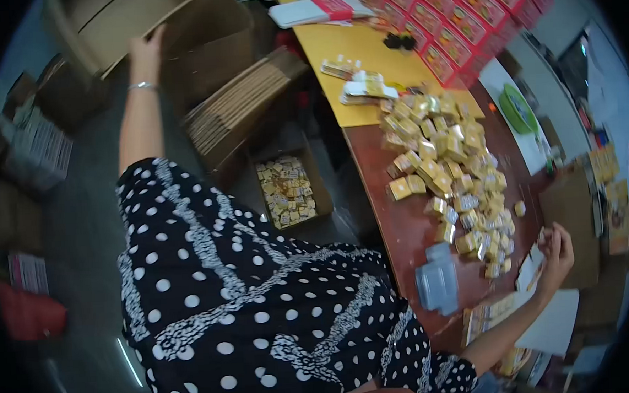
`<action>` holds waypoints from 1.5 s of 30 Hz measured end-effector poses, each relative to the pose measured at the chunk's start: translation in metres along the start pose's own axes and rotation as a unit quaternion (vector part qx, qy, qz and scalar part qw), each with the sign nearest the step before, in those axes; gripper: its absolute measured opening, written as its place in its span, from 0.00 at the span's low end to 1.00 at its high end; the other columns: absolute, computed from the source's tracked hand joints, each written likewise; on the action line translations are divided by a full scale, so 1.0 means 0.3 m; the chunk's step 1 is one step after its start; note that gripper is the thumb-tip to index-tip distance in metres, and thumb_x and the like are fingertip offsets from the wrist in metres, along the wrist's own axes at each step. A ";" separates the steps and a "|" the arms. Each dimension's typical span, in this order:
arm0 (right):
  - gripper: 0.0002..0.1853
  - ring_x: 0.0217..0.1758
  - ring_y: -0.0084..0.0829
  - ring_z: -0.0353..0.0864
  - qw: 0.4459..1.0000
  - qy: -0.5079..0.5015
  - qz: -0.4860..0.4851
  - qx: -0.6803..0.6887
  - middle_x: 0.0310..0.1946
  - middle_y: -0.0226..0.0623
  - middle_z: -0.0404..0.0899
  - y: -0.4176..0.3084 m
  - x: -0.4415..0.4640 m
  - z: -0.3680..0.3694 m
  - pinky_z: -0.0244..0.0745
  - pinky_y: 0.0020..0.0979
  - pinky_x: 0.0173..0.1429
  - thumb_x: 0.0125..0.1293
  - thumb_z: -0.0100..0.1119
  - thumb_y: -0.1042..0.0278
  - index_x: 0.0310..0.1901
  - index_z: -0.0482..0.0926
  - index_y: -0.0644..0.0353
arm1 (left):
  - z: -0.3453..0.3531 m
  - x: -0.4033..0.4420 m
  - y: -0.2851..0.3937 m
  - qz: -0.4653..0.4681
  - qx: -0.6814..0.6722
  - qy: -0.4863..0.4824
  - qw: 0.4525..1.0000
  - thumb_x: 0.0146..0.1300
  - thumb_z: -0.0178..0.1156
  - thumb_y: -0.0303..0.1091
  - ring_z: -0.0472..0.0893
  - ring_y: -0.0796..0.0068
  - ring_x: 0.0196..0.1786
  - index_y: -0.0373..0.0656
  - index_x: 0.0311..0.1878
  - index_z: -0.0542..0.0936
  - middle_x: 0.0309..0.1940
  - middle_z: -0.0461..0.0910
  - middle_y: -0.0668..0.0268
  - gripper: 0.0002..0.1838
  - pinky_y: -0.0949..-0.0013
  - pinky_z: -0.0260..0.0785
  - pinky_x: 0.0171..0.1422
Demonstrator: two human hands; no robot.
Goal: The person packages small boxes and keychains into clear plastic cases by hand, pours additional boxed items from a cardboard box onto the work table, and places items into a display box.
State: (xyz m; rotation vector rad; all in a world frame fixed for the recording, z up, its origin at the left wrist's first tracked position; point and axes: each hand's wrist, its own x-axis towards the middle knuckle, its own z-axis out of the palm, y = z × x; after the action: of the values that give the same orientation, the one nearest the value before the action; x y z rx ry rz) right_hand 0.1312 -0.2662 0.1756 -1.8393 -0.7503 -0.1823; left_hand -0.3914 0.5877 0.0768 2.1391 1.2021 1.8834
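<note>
— Where's the left grip (146,54)?
— At eleven o'clock, closed on the edge of the large cardboard box (100,37).
— And the right grip (559,251)?
— Toward four o'clock, fingers bent by a white piece (529,269) near the table (395,238)'s far edge. I can't tell if they grip it.
— The small yellow boxes (455,168)?
— Heaped on the table at three o'clock, with a clear plastic tray (436,281) at the heap's seven o'clock side.
</note>
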 end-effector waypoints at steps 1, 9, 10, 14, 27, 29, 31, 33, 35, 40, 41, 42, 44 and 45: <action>0.16 0.39 0.19 0.80 1.000 0.009 0.014 0.001 0.41 0.32 0.82 0.007 -0.007 -0.007 0.77 0.23 0.44 0.79 0.57 0.62 0.57 0.80 0.65 | -0.088 -0.005 -0.058 -0.089 0.110 -0.009 0.990 0.63 0.68 0.63 0.77 0.55 0.27 0.30 0.29 0.83 0.22 0.80 0.52 0.35 0.50 0.72 0.40; 0.14 0.38 0.19 0.84 0.997 0.041 0.061 -0.013 0.40 0.34 0.86 -0.005 -0.164 -0.030 0.77 0.20 0.43 0.77 0.57 0.64 0.54 0.83 0.65 | -0.152 -0.216 0.491 -0.171 0.069 -0.192 0.964 0.71 0.59 0.62 0.83 0.67 0.29 0.28 0.38 0.86 0.28 0.84 0.58 0.35 0.61 0.76 0.35; 0.14 0.38 0.19 0.84 0.997 0.040 0.066 -0.010 0.39 0.34 0.86 0.005 -0.182 -0.039 0.78 0.21 0.43 0.77 0.57 0.65 0.53 0.83 0.65 | -0.094 -0.207 0.538 -0.169 0.004 -0.212 0.962 0.71 0.59 0.61 0.83 0.67 0.30 0.28 0.39 0.85 0.29 0.84 0.58 0.35 0.62 0.76 0.36; 0.13 0.37 0.20 0.84 0.994 0.049 0.094 -0.020 0.39 0.34 0.87 0.054 -0.247 -0.069 0.79 0.22 0.43 0.77 0.57 0.67 0.53 0.83 0.66 | 0.225 -0.087 0.592 -0.176 -0.228 -0.293 0.912 0.73 0.59 0.57 0.84 0.68 0.34 0.28 0.43 0.85 0.34 0.85 0.58 0.32 0.63 0.77 0.40; 0.11 0.40 0.20 0.83 0.963 0.115 0.244 -0.009 0.37 0.34 0.86 0.122 -0.716 0.061 0.80 0.24 0.46 0.75 0.60 0.70 0.51 0.84 0.68 | 0.388 -1.114 1.954 0.239 -0.409 -0.730 0.493 0.66 0.69 0.36 0.85 0.68 0.51 0.37 0.57 0.80 0.49 0.85 0.62 0.20 0.68 0.78 0.53; 0.11 0.40 0.20 0.83 0.952 0.136 0.275 -0.003 0.37 0.34 0.86 0.112 -0.790 0.075 0.80 0.24 0.45 0.75 0.60 0.70 0.51 0.84 0.68 | 0.381 -1.327 2.032 0.394 -0.470 -0.645 0.456 0.57 0.75 0.37 0.84 0.56 0.54 0.37 0.60 0.78 0.51 0.84 0.57 0.29 0.61 0.78 0.56; 0.11 0.38 0.20 0.83 0.942 0.159 0.294 0.012 0.38 0.35 0.86 0.116 -0.857 0.094 0.80 0.24 0.44 0.74 0.60 0.70 0.51 0.84 0.68 | 0.385 -1.473 2.104 0.424 -0.508 -0.602 0.446 0.54 0.76 0.38 0.83 0.53 0.55 0.38 0.61 0.78 0.51 0.83 0.56 0.32 0.58 0.77 0.58; 0.11 0.38 0.20 0.83 0.933 0.169 0.318 0.022 0.38 0.35 0.87 0.112 -0.909 0.110 0.80 0.24 0.44 0.74 0.60 0.71 0.51 0.84 0.68 | 0.417 -1.582 2.135 0.453 -0.544 -0.553 0.439 0.51 0.78 0.39 0.82 0.49 0.55 0.40 0.63 0.77 0.52 0.83 0.54 0.35 0.55 0.76 0.59; 0.11 0.38 0.20 0.84 0.924 0.176 0.338 0.031 0.38 0.35 0.87 0.115 -0.940 0.125 0.79 0.24 0.44 0.74 0.60 0.71 0.51 0.84 0.68 | 0.449 -1.660 2.149 0.484 -0.483 -0.585 0.437 0.49 0.79 0.39 0.82 0.50 0.54 0.40 0.61 0.78 0.51 0.82 0.54 0.35 0.54 0.75 0.60; 0.10 0.38 0.21 0.85 0.919 0.242 0.312 0.012 0.40 0.37 0.87 0.123 -0.919 0.190 0.80 0.23 0.43 0.75 0.58 0.73 0.51 0.83 0.68 | 0.429 -1.646 2.167 0.374 -0.431 -0.707 0.417 0.55 0.75 0.36 0.84 0.51 0.50 0.41 0.56 0.79 0.48 0.83 0.55 0.26 0.54 0.77 0.54; 0.10 0.38 0.21 0.85 0.918 0.243 0.312 0.012 0.40 0.37 0.87 0.122 -0.899 0.204 0.80 0.23 0.43 0.75 0.58 0.73 0.51 0.83 0.68 | 0.424 -1.649 2.161 0.339 -0.474 -0.675 0.452 0.58 0.73 0.33 0.84 0.51 0.47 0.41 0.53 0.80 0.46 0.83 0.55 0.21 0.55 0.78 0.50; 0.11 0.38 0.21 0.84 0.920 0.258 0.296 0.013 0.42 0.38 0.87 0.118 -0.874 0.220 0.80 0.23 0.44 0.76 0.56 0.72 0.54 0.82 0.68 | 0.410 -1.645 2.156 0.340 -0.474 -0.675 0.452 0.58 0.73 0.33 0.84 0.51 0.47 0.41 0.53 0.80 0.46 0.83 0.55 0.21 0.55 0.78 0.50; 0.13 0.39 0.22 0.84 0.921 0.272 0.278 0.017 0.45 0.39 0.86 0.112 -0.829 0.257 0.80 0.23 0.44 0.77 0.55 0.71 0.56 0.80 0.68 | 0.361 -1.628 2.140 0.258 -0.542 -0.647 0.470 0.62 0.68 0.28 0.85 0.54 0.39 0.41 0.49 0.82 0.39 0.84 0.57 0.12 0.58 0.78 0.41; 0.14 0.39 0.21 0.84 0.924 0.275 0.266 0.019 0.47 0.40 0.86 0.112 -0.807 0.276 0.80 0.23 0.44 0.77 0.54 0.72 0.58 0.79 0.68 | 0.336 -1.612 2.134 0.258 -0.541 -0.647 0.471 0.62 0.68 0.28 0.85 0.54 0.39 0.41 0.49 0.82 0.39 0.84 0.57 0.12 0.58 0.78 0.41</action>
State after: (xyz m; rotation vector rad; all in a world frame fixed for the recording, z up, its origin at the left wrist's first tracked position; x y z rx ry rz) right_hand -0.0590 -0.2980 0.0041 -1.7639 0.1423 -0.3067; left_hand 0.0411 -0.0883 -0.0227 1.9673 -0.8304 0.1366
